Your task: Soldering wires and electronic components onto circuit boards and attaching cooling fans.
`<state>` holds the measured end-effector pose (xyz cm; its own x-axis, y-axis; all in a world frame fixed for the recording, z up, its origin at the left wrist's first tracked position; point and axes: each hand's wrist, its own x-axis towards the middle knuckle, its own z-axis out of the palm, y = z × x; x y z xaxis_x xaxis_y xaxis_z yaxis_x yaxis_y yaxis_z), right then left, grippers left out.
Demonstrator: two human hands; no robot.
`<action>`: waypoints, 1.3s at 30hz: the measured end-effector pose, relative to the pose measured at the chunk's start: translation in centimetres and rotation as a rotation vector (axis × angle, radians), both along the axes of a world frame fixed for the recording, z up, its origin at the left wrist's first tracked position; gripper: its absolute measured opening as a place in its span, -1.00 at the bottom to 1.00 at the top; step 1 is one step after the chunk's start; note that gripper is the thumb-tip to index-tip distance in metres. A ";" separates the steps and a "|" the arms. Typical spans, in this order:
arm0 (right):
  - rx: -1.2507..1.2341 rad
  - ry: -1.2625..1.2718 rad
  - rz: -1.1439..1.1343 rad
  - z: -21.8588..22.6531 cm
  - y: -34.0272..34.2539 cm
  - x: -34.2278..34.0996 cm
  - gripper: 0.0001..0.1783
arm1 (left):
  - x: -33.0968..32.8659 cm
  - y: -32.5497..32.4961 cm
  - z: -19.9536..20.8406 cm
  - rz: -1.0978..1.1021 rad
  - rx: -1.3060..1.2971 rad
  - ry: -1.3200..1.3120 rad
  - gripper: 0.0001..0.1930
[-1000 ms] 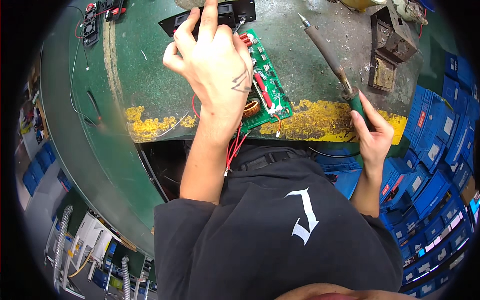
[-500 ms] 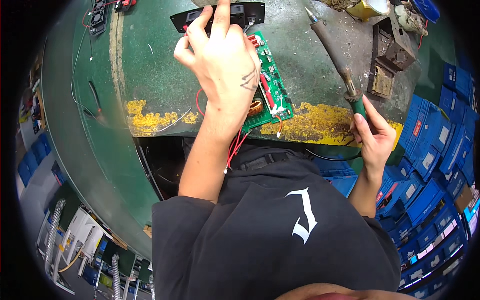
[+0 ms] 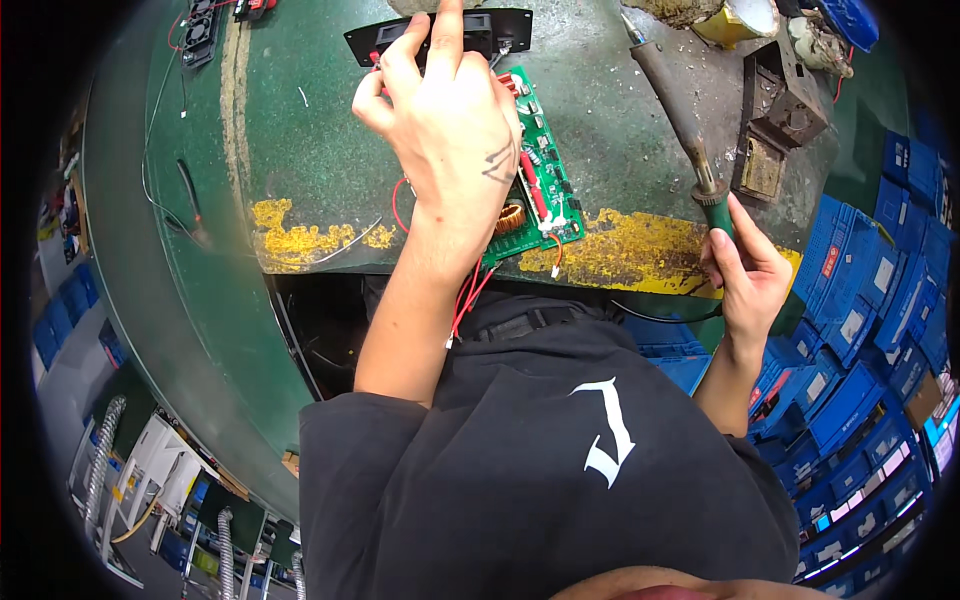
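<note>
My left hand point(image 3: 450, 130) reaches over the green circuit board point(image 3: 548, 165) to a black panel point(image 3: 515, 30) with a fan-like housing. Its fingers lie over the panel and hold it; one fingertip runs past the upper picture edge, and the thumb is hidden. The board, with red parts and a copper coil point(image 3: 508, 218), lies partly under this hand. Red wires point(image 3: 468, 303) hang from the board over the bench edge. At the right, my right hand point(image 3: 750, 260) is closed round the green handle of a soldering iron point(image 3: 680, 110). The iron's tip points up and away, apart from the board.
A rusty metal stand point(image 3: 785, 100) with a sponge pad sits at the right, behind it a yellow container point(image 3: 740, 22). Pliers point(image 3: 190, 205) and a small fan unit point(image 3: 200, 30) lie left. Blue crates point(image 3: 850, 270) are stacked right of the worn green bench point(image 3: 320, 150).
The soldering iron has shifted very slightly to the right in the picture. My left hand stays on the black panel, nearly unmoved.
</note>
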<state>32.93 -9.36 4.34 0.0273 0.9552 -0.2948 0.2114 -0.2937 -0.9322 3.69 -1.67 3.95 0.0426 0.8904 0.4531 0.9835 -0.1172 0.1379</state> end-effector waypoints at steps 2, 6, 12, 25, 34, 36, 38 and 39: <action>-0.004 0.007 -0.010 0.0 0.1 -0.1 -0.50 | 0.0 0.0 0.0 -0.003 0.014 0.005 -0.87; 0.002 -0.016 0.018 0.2 0.2 -0.2 -0.50 | 0.0 0.0 -0.1 0.002 0.012 0.018 -0.86; -0.007 -0.012 0.008 0.1 0.4 -0.3 -0.50 | -0.1 0.0 -0.2 0.000 0.018 0.039 -0.86; 0.023 -0.047 0.018 0.4 0.7 -0.6 -0.49 | -1.8 -0.6 -0.6 -0.081 0.014 -0.116 -0.85; 0.041 0.007 -0.018 0.6 0.8 -0.7 -0.50 | -4.8 -5.5 1.2 0.189 -0.241 -0.489 -0.72; 0.041 -0.008 -0.003 0.6 0.9 -0.6 -0.50 | -5.1 -5.7 0.8 0.167 -0.239 -0.470 -0.76; 0.033 -0.001 -0.002 0.6 0.8 -0.6 -0.50 | -5.0 -5.7 0.3 0.145 -0.230 -0.496 -0.88; 0.044 0.004 0.012 0.7 0.7 -0.5 -0.50 | -5.0 -5.7 0.2 0.159 -0.222 -0.493 -0.88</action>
